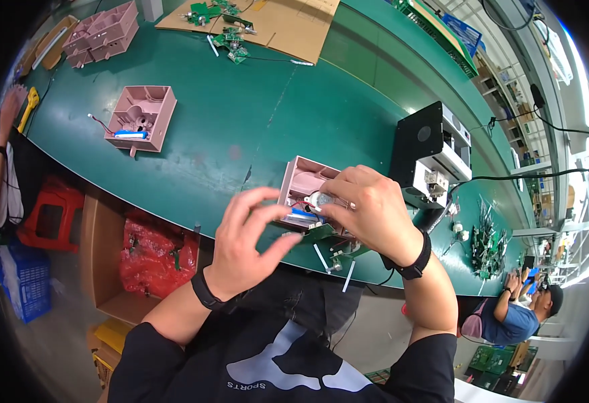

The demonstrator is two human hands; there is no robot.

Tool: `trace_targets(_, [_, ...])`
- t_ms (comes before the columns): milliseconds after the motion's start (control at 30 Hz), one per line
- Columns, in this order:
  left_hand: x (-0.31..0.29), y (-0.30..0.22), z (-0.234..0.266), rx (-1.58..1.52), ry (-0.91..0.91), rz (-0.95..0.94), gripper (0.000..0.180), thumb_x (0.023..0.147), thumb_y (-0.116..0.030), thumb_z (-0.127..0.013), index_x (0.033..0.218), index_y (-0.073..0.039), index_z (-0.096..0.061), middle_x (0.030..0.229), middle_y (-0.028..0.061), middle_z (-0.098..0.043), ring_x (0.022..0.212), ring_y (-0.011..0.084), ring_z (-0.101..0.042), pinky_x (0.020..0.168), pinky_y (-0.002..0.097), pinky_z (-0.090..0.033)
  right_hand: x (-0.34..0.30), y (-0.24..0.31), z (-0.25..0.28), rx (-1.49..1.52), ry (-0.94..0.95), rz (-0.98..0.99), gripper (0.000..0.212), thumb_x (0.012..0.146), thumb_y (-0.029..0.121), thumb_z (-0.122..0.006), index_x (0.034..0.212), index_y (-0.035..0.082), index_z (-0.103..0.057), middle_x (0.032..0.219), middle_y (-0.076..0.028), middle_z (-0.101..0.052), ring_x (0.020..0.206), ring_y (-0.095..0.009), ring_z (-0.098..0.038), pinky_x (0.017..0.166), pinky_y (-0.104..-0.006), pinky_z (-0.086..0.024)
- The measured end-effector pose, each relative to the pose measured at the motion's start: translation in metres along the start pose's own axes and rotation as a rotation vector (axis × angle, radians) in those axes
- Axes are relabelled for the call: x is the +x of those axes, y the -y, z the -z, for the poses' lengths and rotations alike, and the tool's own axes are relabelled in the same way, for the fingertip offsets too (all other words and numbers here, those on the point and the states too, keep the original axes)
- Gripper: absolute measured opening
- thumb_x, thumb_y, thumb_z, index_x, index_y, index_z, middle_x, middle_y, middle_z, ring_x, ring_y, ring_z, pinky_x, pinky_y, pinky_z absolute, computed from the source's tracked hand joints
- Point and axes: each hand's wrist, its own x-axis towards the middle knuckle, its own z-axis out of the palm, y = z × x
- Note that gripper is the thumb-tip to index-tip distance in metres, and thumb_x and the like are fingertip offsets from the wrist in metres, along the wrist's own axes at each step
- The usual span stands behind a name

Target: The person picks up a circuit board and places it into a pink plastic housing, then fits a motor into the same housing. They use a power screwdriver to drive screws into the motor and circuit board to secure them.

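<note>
Before me on the green bench, a pink plastic housing (296, 176) stands with its open side up. A blue battery pack (301, 213) lies in its near part, with red wires beside it. My right hand (375, 208) reaches over the housing's right side, thumb and fingers closed on a small round whitish part (320, 200); its exact kind is unclear. At the housing's left edge, my left hand (244, 235) has its fingers apart and appears to hold nothing. A green circuit board (319, 233) shows at the housing's near side, partly hidden by my hands.
Another pink housing (141, 117) with a blue battery sits at left. Circuit boards lie on cardboard (288, 33) at the back. A black-and-white machine (432, 154) stands right, near a wired board pile (488, 245). Co-workers (519, 309) are at both sides.
</note>
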Motion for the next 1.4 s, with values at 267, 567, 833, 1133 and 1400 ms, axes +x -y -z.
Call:
trace_targets(267, [-0.018,-0.010,-0.023,0.256,0.110,-0.025,0.036,0.077,-0.012,-0.084,0.110,-0.007,-0.069,0.141,0.0156,-0.053,0.132,0.0402,-0.053,0.103,0.0487,-0.048,0.010,0.005,0.001,-0.073,0.040,0.059,0.026,0.079,0.016,-0.081,0.103,0.008,-0.074,0.093,-0.006,-0.068,0.088,-0.028,-0.066,0.072,-0.0408,-0.055])
trace_targets(567, [-0.020,-0.008,-0.019,0.157,0.086,0.008,0.029,0.075,0.000,-0.077,0.102,-0.004,-0.066,0.142,0.0197,-0.051,0.133,0.0418,-0.054,0.107,0.0492,-0.049,0.008,0.009,-0.003,-0.137,0.066,0.078,0.029,0.077,0.017,-0.083,0.101,0.008,-0.071,0.095,-0.006,-0.067,0.087,-0.027,-0.065,0.072,-0.0410,-0.054])
trace_targets(833, [-0.023,-0.006,-0.013,0.124,0.140,0.034,0.028,0.074,0.003,-0.077,0.098,-0.003,-0.064,0.141,0.0212,-0.051,0.133,0.0427,-0.055,0.107,0.0483,-0.050,0.005,0.011,-0.009,-0.103,0.003,0.105,0.028,0.076,0.015,-0.083,0.099,0.008,-0.070,0.093,-0.005,-0.066,0.086,-0.028,-0.065,0.072,-0.0409,-0.054])
trace_targets(1133, [0.000,-0.020,0.020,0.066,0.199,0.053,0.049,0.078,-0.017,-0.085,0.121,-0.005,-0.065,0.143,0.0224,-0.053,0.132,0.0443,-0.055,0.108,0.0497,-0.049,-0.020,0.019,0.021,0.036,-0.190,0.050,0.026,0.081,0.008,-0.081,0.105,0.004,-0.074,0.094,-0.007,-0.068,0.075,-0.021,-0.063,0.069,-0.0329,-0.053])
trace_targets(1400, [0.112,0.019,-0.001,0.036,0.535,-0.061,0.056,0.082,-0.030,-0.082,0.129,-0.005,-0.064,0.131,0.0152,-0.063,0.123,0.0345,-0.062,0.105,0.0444,-0.050,-0.161,-0.098,0.012,0.126,-0.911,-0.813,0.033,0.099,0.018,-0.074,0.124,-0.002,-0.066,0.098,-0.010,-0.071,0.079,-0.014,-0.066,0.075,-0.0256,-0.052])
